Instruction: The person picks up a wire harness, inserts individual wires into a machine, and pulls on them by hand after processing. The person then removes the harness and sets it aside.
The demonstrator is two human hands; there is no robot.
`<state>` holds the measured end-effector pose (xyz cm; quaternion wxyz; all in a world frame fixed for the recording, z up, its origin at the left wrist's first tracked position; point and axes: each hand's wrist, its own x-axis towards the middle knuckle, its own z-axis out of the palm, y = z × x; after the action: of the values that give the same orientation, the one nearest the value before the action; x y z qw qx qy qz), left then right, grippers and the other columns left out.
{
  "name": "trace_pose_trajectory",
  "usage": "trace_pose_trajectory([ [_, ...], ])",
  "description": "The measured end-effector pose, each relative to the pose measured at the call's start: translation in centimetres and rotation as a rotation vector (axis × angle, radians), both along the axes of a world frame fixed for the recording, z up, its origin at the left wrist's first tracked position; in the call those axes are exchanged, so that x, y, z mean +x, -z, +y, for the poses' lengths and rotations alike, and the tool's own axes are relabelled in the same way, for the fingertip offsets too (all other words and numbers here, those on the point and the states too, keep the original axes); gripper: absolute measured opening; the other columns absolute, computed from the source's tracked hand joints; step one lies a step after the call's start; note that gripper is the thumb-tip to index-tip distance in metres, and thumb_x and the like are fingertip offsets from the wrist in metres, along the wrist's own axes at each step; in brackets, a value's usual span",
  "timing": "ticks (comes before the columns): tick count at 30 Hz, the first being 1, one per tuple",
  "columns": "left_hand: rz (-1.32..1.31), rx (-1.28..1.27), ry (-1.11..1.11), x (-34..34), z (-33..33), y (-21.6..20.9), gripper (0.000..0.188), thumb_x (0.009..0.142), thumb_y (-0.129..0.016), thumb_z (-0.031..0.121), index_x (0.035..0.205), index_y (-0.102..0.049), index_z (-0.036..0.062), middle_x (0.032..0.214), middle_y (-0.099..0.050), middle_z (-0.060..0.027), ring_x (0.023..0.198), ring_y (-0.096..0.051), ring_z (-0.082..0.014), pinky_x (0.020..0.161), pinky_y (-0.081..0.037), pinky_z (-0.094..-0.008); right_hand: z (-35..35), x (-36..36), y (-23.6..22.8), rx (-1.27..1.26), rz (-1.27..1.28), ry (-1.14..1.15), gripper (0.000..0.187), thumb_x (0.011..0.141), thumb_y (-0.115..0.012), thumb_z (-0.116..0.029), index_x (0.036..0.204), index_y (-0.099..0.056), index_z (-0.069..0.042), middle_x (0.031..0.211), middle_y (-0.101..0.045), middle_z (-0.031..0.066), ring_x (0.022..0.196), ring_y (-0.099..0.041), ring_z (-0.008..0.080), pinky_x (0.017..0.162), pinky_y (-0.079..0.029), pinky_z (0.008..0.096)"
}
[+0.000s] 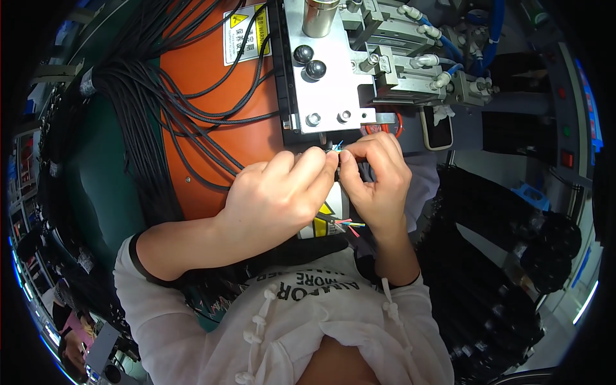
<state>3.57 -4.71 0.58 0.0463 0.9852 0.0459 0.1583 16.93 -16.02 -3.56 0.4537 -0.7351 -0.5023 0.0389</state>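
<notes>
In front of a metal fixture (328, 80), both of my hands meet with their fingertips close together. My left hand (276, 192) has its thumb and index finger pinched on thin coloured wires (339, 147), of which blue and whitish ends show. From the other side my right hand (380, 176) pinches at the same wires, its fingers bent. Just below my left hand a black cable end (326, 217) sticks out, with pink, yellow and blue wires (350, 224) fanned from it; whether my left palm holds it is hidden.
Many black cables (128, 96) run in a bundle over an orange surface (221, 90) at left. Pneumatic cylinders (410, 74) with blue hoses stand at the far right. A phone (437, 128) lies beside them. More black cable bundles (494, 308) are at lower right.
</notes>
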Motion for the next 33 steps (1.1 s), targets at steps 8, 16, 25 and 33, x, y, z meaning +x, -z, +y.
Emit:
trace_pose_trajectory([
  [8,-0.014,-0.003,0.001,0.3,0.0,0.2,0.032,0.074,-0.065,0.005,0.105,-0.070,0.0080,0.069,-0.039,0.0003,0.056,-0.045,-0.0100,0.044,-0.037,-0.0243,0.2,-0.2,1.6,0.109,0.109,0.053,0.007,0.077,-0.065,0.001,0.076,-0.058,0.000,0.072,-0.056,0.0077,0.067,-0.053,0.0185,0.064,-0.043,0.0299],
  [16,-0.135,0.000,0.023,0.6,0.8,1.2,0.020,0.072,-0.064,0.011,0.091,-0.066,0.0043,0.071,-0.042,0.0013,0.058,-0.049,-0.0082,0.044,-0.037,-0.0215,-0.3,-0.1,2.1,0.011,0.698,0.053,0.007,0.081,-0.064,-0.002,0.082,-0.059,0.001,0.075,-0.060,0.0079,0.070,-0.054,0.0140,0.066,-0.044,0.0279],
  [25,-0.158,-0.069,0.029,0.7,1.4,0.6,0.020,0.071,-0.064,0.010,0.090,-0.066,0.0045,0.074,-0.049,0.0016,0.062,-0.054,-0.0096,0.050,-0.040,-0.0233,0.8,0.1,1.2,0.199,0.002,0.045,0.008,0.079,-0.066,0.000,0.082,-0.060,0.002,0.080,-0.063,0.0087,0.075,-0.060,0.0156,0.070,-0.046,0.0254],
  [33,0.002,-0.021,-0.010,-0.6,0.8,-0.9,0.019,0.073,-0.065,0.007,0.091,-0.067,0.0038,0.071,-0.048,-0.0008,0.061,-0.056,-0.0114,0.051,-0.041,-0.0236,-0.2,0.1,1.2,0.030,0.574,0.096,0.008,0.080,-0.068,-0.002,0.081,-0.061,0.002,0.078,-0.063,0.0063,0.074,-0.058,0.0121,0.068,-0.045,0.0247],
])
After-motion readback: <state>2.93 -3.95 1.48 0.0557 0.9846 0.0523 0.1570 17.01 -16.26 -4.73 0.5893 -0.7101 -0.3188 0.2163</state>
